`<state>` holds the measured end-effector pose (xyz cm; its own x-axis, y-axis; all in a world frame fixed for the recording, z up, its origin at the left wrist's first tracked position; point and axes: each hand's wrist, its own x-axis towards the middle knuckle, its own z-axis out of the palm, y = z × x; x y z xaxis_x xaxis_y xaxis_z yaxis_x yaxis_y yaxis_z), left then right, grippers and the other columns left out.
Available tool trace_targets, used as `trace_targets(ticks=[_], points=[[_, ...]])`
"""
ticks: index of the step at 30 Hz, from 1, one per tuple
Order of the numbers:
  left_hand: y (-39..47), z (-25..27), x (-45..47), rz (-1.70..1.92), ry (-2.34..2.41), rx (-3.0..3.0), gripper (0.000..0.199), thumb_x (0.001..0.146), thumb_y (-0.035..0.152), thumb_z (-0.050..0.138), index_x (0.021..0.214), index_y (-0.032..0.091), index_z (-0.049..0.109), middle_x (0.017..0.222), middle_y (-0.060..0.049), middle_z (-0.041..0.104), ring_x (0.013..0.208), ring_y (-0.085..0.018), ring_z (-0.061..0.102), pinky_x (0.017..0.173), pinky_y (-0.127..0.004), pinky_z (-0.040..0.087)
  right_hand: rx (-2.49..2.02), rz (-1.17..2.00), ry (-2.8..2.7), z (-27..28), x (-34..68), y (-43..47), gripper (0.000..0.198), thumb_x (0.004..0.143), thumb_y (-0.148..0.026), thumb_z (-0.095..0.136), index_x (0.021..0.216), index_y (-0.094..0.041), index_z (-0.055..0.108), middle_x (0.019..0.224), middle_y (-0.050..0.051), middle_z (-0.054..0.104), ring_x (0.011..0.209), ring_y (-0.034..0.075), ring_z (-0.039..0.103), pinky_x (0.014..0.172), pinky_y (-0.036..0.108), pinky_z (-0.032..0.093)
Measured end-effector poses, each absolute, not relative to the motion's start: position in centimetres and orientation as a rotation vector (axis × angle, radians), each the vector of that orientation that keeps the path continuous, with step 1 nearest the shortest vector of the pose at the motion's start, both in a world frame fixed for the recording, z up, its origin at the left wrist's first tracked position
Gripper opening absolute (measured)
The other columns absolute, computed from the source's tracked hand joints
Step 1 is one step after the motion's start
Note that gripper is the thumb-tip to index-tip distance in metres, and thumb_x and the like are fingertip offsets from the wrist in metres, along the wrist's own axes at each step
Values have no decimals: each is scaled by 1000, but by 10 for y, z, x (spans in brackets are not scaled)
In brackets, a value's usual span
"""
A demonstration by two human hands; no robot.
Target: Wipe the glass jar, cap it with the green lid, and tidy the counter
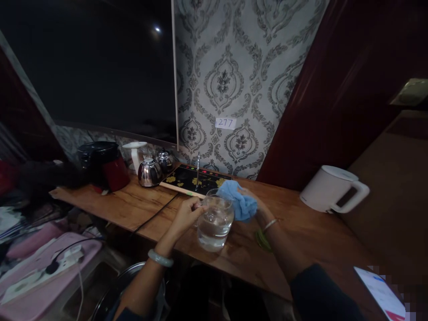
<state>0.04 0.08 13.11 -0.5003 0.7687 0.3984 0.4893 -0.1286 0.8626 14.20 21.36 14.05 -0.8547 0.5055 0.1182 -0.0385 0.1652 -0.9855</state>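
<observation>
Patterned wallpaper (224,84) backs the wooden table (290,227) you work at. Take the glass pitcher (216,225) as the centre of the clock, with 12 straight ahead of you. Your left hand (187,216), at 9 o'clock, is closed around its handle. Your right hand (251,195), between 1 and 2 o'clock, clasps a bunched blue cloth (239,205) that seems to touch the pitcher near its rim; the cloth hides most of those fingers.

The pitcher sits by the table's near edge, holding clear water; whether its base rests on the wood or hangs just above, you can't tell from here. Its long axis runs close to upright, the top leaning slightly toward 1 o'clock. The handle points at you-left, about 9 to 10; no spout can be made out.

The step in hand looks like wiping the glass. Your next move probably calls for a firm left grip and light cloth pressure, so the water stays level.

Farther out, the black panel (179,176) with gold flowers lies at 11, a silver kettle (150,173) at 10. Just past 3, a green item (263,240) is partly hidden by your forearm; a white kettle (327,189) stands between 2 and 3.
</observation>
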Motion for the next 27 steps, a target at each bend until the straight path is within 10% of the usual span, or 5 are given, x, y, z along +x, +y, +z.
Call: trace_targets(ticks=[7,16,21,27], points=[[1,134,4,1720,1887,1400,36,71,42,61,55,20,38,55,6,35,56,-10,32,54,-23,27,-776,1345,-1490,82,190,110,45,82,-60,60,104,-20,64,97,8,69,89,26,64,84,42,52],[7,126,30,1814,2122,1273,37,74,42,62,55,21,38,54,7,34,54,-10,33,54,-24,26,-427,363,-2093,82,199,52,48,81,-17,60,127,-33,64,133,4,59,120,31,47,108,54,34],[3,125,32,1863,2061,1307,32,81,43,58,63,20,45,59,5,42,59,-12,41,57,-24,32,-293,710,-2174,53,202,37,45,76,-10,57,114,-29,71,115,5,70,104,26,58,93,44,48],[-52,111,55,2236,2089,1324,42,87,46,57,120,20,53,116,-11,57,104,-23,57,90,-36,46,-609,1289,-1712,64,219,32,27,78,-35,67,102,-24,73,112,8,71,108,29,64,98,45,49]])
